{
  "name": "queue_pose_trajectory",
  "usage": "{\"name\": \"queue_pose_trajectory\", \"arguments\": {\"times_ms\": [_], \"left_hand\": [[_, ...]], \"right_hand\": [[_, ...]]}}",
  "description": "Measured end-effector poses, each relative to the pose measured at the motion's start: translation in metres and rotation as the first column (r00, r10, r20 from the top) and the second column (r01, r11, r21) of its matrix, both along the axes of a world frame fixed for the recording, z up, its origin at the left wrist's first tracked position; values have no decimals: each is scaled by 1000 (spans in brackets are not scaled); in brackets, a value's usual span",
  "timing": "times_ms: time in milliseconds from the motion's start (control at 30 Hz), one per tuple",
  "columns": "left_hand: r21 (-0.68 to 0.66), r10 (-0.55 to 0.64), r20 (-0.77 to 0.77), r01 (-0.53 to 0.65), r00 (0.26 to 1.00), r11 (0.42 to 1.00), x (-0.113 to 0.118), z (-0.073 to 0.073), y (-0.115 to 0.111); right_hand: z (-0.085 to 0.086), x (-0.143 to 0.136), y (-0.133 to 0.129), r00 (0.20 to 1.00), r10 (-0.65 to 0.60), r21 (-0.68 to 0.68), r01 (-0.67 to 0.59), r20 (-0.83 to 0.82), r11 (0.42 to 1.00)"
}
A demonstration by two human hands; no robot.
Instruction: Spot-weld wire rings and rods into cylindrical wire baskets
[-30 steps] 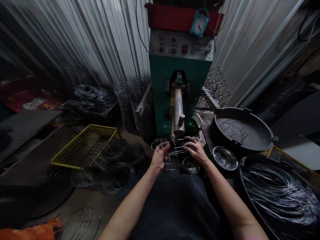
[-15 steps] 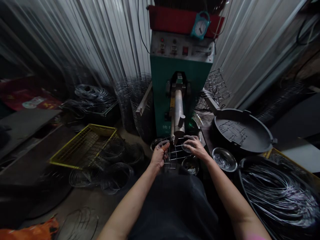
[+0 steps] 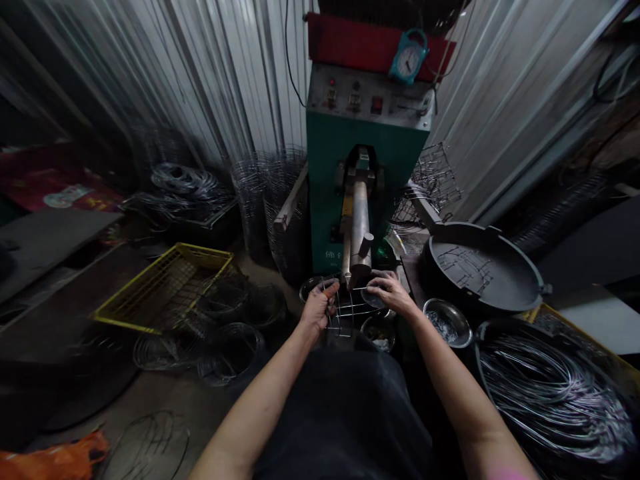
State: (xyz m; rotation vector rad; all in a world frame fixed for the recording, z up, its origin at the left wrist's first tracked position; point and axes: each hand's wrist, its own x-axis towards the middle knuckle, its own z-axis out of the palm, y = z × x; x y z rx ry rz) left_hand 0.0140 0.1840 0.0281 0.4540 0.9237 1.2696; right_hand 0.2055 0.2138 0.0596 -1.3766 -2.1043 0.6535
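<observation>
My left hand (image 3: 317, 308) is closed on a wire rack (image 3: 345, 315) made of thin bent metal rods, held just below the tip of the machine's arm. On the other side, my right hand (image 3: 393, 293) pinches a short thin wire (image 3: 359, 289), whose far end lies by that tip. The thick metal arm (image 3: 360, 213) juts out from a green machine (image 3: 327, 153) with a switch panel. Small bowls sit beneath my hands; one bowl (image 3: 379, 333) contains small pieces I cannot make out.
To the right are a metal bowl of short pieces (image 3: 453, 333), a large round black pan (image 3: 510, 260) and a tub of long wires (image 3: 480, 360). Leftward stand a yellow crate (image 3: 130, 327), round wire baskets (image 3: 233, 353) and tall stacks of wire baskets (image 3: 285, 200).
My right fingers have closed in around the short wire, now held level at the arm's tip. My left hand keeps its hold on the rack. The view has shifted slightly.
</observation>
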Motion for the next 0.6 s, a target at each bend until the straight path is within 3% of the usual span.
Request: {"name": "queue_pose_trajectory", "arguments": {"times_ms": [300, 433, 500, 600], "left_hand": [[-14, -19, 16, 19, 1000, 1000, -1, -2, 1], [-16, -34, -4, 33, 999, 999, 0, -1, 1], [1, -45, -4, 45, 999, 999, -1, 0, -1], [12, -72, -3, 72, 997, 997, -6, 0, -16]], "right_hand": [[-3, 0, 1, 997, -15, -28, 13, -74, 1000], [-8, 3, -7, 971, -51, 4, 54, -232, 999], [-16, 12, -18, 910, -158, 11, 176, -383, 984], [-40, 40, -46, 705, -388, -108, 408, -593, 906]]}}
